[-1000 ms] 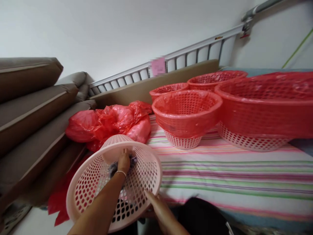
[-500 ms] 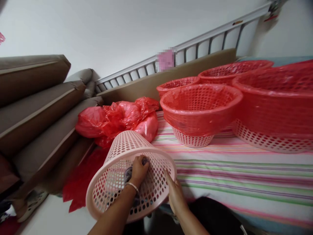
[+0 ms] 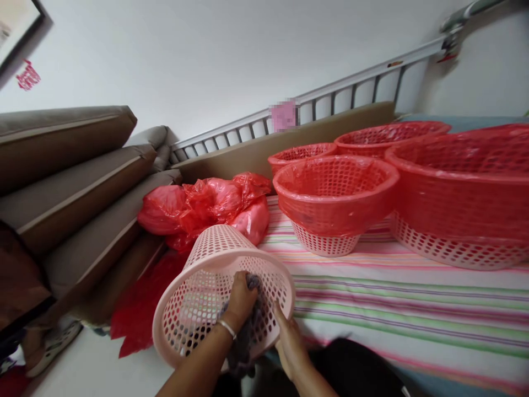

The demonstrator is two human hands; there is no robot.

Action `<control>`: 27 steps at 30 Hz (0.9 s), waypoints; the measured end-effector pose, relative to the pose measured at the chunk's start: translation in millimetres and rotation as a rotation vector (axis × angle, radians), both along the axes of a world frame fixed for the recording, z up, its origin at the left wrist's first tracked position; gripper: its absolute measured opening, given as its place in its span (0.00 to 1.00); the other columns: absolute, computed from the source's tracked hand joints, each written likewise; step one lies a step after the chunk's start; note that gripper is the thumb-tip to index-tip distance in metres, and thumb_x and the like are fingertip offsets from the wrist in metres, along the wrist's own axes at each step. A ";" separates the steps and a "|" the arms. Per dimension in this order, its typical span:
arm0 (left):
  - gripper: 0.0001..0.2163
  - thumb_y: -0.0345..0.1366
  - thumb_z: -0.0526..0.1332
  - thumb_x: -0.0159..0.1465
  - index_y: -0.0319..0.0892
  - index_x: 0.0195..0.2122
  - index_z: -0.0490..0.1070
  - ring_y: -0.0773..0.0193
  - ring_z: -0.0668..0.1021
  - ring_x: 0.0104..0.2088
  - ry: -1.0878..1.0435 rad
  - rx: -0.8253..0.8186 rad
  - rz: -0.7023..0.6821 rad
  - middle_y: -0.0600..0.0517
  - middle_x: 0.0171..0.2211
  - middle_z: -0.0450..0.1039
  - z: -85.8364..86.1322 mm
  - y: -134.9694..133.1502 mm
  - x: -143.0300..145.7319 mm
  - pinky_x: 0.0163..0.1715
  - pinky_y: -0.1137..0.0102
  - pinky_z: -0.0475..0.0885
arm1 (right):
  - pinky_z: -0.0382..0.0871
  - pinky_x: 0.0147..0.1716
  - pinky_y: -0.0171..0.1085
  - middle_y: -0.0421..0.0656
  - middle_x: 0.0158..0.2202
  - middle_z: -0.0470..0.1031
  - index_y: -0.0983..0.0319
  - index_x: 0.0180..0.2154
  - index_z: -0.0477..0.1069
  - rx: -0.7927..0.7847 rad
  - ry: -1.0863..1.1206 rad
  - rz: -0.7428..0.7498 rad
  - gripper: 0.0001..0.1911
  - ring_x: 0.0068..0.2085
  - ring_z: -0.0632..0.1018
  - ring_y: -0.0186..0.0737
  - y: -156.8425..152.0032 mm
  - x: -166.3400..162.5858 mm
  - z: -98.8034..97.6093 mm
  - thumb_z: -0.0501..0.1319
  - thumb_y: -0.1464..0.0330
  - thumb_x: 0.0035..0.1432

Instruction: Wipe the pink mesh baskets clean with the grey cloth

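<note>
A pale pink perforated plastic basket (image 3: 219, 238) lies tipped on its side, its mouth facing me. My left hand (image 3: 243, 298), with a white bracelet at the wrist, is inside the mouth. Its fingers are closed on a bunched grey cloth (image 3: 244, 342), which hangs down past the basket's lower inside wall. My right hand (image 3: 288, 341) grips the right side of the rim, thumb inside and the other fingers out of sight behind it.
Several baskets lined with red plastic bags (image 3: 336, 182) stand on the striped cloth (image 3: 397, 298) to the right. Filled red bags (image 3: 206, 201) lie behind the tipped basket. Stacked brown cushions (image 3: 82, 171) rise at left. A metal rail (image 3: 330, 91) runs along the wall.
My left hand has moved slightly right within the basket, and more of the grey cloth now hangs beneath it. My right hand stays on the rim. The view has shifted a little.
</note>
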State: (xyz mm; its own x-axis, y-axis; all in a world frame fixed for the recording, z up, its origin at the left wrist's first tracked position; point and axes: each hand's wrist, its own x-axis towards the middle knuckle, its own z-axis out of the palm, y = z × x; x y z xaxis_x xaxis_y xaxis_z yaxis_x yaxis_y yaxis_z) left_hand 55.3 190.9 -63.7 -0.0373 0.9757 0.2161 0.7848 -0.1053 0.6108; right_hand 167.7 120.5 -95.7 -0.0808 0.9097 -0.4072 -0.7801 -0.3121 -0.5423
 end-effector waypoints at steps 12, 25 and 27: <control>0.15 0.36 0.60 0.63 0.40 0.50 0.67 0.53 0.71 0.52 0.150 0.038 0.114 0.46 0.53 0.67 -9.3 92.9 -54.5 0.51 0.52 0.66 | 0.73 0.41 0.42 0.49 0.46 0.77 0.62 0.50 0.68 0.074 -0.027 0.025 0.33 0.46 0.77 0.49 0.0 -5.3 1.5 0.65 0.49 0.47; 0.17 0.26 0.61 0.53 0.41 0.45 0.68 0.60 0.73 0.47 -0.008 -0.029 -0.125 0.48 0.44 0.73 2.8 -25.8 2.7 0.51 0.66 0.65 | 0.71 0.46 0.44 0.48 0.50 0.74 0.61 0.59 0.59 0.020 0.109 0.040 0.40 0.51 0.75 0.48 1.0 -3.1 -4.8 0.63 0.49 0.49; 0.17 0.25 0.61 0.52 0.42 0.44 0.69 0.59 0.74 0.46 -0.032 -0.055 -0.192 0.48 0.43 0.73 7.0 -61.2 6.8 0.50 0.66 0.67 | 0.72 0.45 0.44 0.48 0.50 0.75 0.61 0.55 0.64 0.006 0.085 0.037 0.38 0.51 0.74 0.50 -3.0 -0.7 -5.0 0.62 0.47 0.48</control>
State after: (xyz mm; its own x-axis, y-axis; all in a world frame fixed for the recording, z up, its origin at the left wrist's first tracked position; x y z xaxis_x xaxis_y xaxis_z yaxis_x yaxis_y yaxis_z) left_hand 62.1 129.7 -56.7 0.1449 0.9757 0.1643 0.7336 -0.2174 0.6439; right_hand 167.0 117.5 -100.7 -0.1483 0.9077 -0.3924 -0.8112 -0.3386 -0.4767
